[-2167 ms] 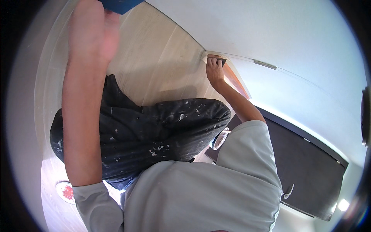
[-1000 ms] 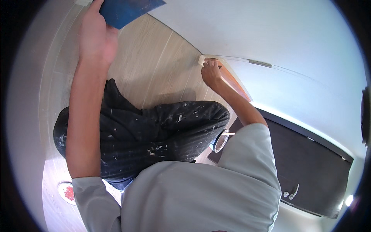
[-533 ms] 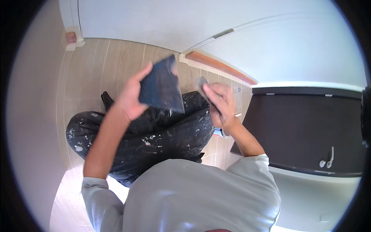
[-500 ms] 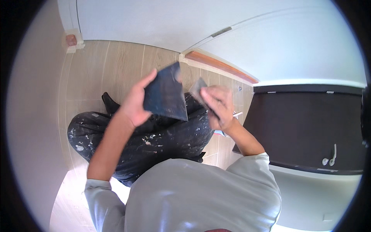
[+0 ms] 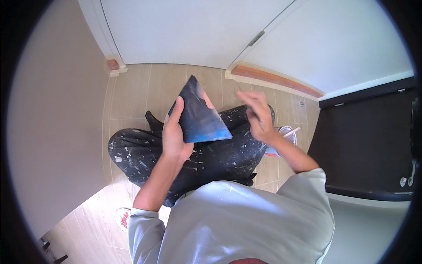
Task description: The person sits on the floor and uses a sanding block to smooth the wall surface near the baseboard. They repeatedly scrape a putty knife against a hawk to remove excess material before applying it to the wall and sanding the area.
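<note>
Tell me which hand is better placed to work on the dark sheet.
Probably the right hand: it hovers free beside the dark triangular sheet, fingers bent, while the left hand is busy gripping the sheet's left edge.

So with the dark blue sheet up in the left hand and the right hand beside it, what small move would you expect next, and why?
Probably the right hand closes the small gap and takes the free edge of the dark blue sheet. The left hand grips the sheet by its left side only, raised over the paint-spattered trousers, and the right hand's fingers are curled, apart from the sheet. Whether they already hold something small is unclear.
</note>
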`<control>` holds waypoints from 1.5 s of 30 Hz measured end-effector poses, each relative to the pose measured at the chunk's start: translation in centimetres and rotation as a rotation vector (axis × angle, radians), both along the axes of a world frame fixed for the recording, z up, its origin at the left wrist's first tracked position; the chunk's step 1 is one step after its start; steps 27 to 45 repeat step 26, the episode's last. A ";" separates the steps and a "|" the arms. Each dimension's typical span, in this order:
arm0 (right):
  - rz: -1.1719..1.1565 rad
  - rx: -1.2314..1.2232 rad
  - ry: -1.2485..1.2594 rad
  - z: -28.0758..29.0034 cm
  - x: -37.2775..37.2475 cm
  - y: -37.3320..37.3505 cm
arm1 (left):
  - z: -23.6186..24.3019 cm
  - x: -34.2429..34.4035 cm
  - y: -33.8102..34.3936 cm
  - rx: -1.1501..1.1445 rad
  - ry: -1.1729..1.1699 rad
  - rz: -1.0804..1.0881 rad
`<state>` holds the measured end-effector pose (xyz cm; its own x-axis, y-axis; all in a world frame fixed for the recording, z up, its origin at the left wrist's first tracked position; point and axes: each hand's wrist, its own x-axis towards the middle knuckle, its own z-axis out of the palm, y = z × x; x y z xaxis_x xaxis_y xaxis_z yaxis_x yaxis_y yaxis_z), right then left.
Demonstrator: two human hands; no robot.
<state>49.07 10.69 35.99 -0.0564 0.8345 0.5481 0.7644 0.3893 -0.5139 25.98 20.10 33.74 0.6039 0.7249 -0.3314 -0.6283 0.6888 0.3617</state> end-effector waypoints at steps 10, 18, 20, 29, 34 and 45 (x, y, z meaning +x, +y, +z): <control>-0.015 0.132 0.778 -2.2 -9.1 1.7 | 1.3 4.6 -1.6 0.018 -0.004 0.222; -0.116 -0.036 1.488 -2.7 -4.2 -2.4 | 0.4 2.8 0.1 0.302 0.349 0.666; -0.082 -0.127 1.499 -1.4 -5.8 -3.0 | 0.6 3.4 0.0 0.346 0.453 0.751; -0.121 -0.263 1.343 -2.7 -6.5 -2.1 | 1.4 3.5 -1.2 0.570 0.648 0.569; -0.121 -0.263 1.343 -2.7 -6.5 -2.1 | 1.4 3.5 -1.2 0.570 0.648 0.569; -0.121 -0.263 1.343 -2.7 -6.5 -2.1 | 1.4 3.5 -1.2 0.570 0.648 0.569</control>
